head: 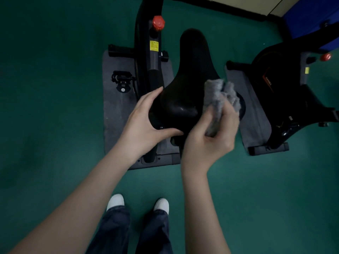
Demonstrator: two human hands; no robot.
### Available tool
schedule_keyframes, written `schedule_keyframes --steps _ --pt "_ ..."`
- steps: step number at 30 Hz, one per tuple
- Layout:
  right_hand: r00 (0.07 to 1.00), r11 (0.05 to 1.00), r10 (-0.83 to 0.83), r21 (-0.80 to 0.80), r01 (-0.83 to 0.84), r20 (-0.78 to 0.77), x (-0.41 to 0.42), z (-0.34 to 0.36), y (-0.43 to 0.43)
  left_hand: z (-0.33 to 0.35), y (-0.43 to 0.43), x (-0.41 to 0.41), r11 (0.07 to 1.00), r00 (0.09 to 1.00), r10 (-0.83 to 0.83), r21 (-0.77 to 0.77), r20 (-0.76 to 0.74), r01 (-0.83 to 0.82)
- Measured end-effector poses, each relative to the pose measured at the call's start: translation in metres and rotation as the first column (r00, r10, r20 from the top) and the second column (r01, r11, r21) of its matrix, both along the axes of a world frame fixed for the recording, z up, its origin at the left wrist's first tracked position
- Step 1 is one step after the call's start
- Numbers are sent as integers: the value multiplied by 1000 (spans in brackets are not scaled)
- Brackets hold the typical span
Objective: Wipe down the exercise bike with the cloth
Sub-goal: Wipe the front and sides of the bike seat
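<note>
My left hand [145,121] grips the rear left edge of the saddle [190,70], fingers along its side and thumb tucked beneath the back, steadying it. My right hand [207,140] is closed round the bunched grey cloth [218,99], which presses on the saddle's right rear flank. A damp sheen shows on the saddle's back part just beside the cloth, so I judge that patch wiped and the seat as the step in hand. The saddle's nose looks dull and dry, and I'd guess the frame [154,70], red knob [158,22] and pedal [122,81] are yet to be done, though nothing here proves it. That puts me early in the job, with most of the bike left.
</note>
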State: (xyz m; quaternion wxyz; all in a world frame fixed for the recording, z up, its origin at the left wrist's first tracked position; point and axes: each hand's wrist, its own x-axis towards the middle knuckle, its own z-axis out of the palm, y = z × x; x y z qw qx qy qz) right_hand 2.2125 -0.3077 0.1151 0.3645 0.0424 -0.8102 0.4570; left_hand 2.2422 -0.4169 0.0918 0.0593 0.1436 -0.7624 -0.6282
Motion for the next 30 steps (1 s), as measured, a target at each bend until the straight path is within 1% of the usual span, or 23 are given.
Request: schedule_keyframes --steps 2,4,6,7,8,9,11,12,13,15,16,18,20,23,24,25,27,28,29,30 --pt "990 973 139 190 -132 -22 10 -4 -6 -2 4 1 999 999 44 32 2 -44" --pt "955 890 298 360 -279 3 12 -5 -1 -5 8 2 994 995 101 35 -1 -101" --pt "917 785 399 512 -348 10 4 -1 13 -7 11 4 989 990 144 24 7 -144" --pt "901 742 435 562 -364 9 -3 3 20 -7 12 6 988 988 154 31 11 -154" --pt "894 723 448 582 -373 16 -10 8 27 -7 14 6 987 988 151 44 10 -151" --pt "891 721 452 572 -392 41 -16 14 31 -6 16 7 986 988 155 61 7 -155" --pt "878 725 451 509 -464 158 -25 27 26 -6 21 11 975 981 195 105 10 -195" --pt "863 711 451 493 -502 229 -28 33 19 -6 23 11 968 976 216 128 13 -216" --pt "840 672 458 505 -542 292 -32 38 13 -7 25 12 959 971 239 150 19 -239" --pt "760 522 524 560 -643 384 -38 46 9 -10 30 13 940 958 285 183 35 -287" --pt "701 438 577 566 -698 419 -41 48 13 -12 33 13 931 951 307 193 42 -309" --pt "561 296 684 526 -797 466 -46 54 31 -15 39 15 910 935 352 220 41 -352" --pt "456 193 747 498 -846 484 -51 59 48 -17 45 16 883 921 389 270 32 -383" --pt "371 94 773 486 -869 514 -58 62 46 -21 49 15 848 904 427 341 19 -407" --pt "345 53 775 489 -870 530 -61 63 37 -22 49 15 839 902 432 358 20 -410" --pt "307 -13 770 495 -869 559 -64 65 26 -23 50 14 831 898 440 367 24 -417" --pt "217 -192 713 482 -855 667 -75 71 -1 -23 50 13 822 889 457 365 34 -437" --pt "192 -256 656 455 -853 729 -83 73 -14 -23 50 13 815 886 462 373 41 -443" --pt "188 -282 590 419 -863 785 -91 75 -26 -24 50 13 810 886 460 387 47 -441" --pt "188 -277 517 371 -886 835 -100 76 -38 -24 51 13 808 888 457 395 49 -437"
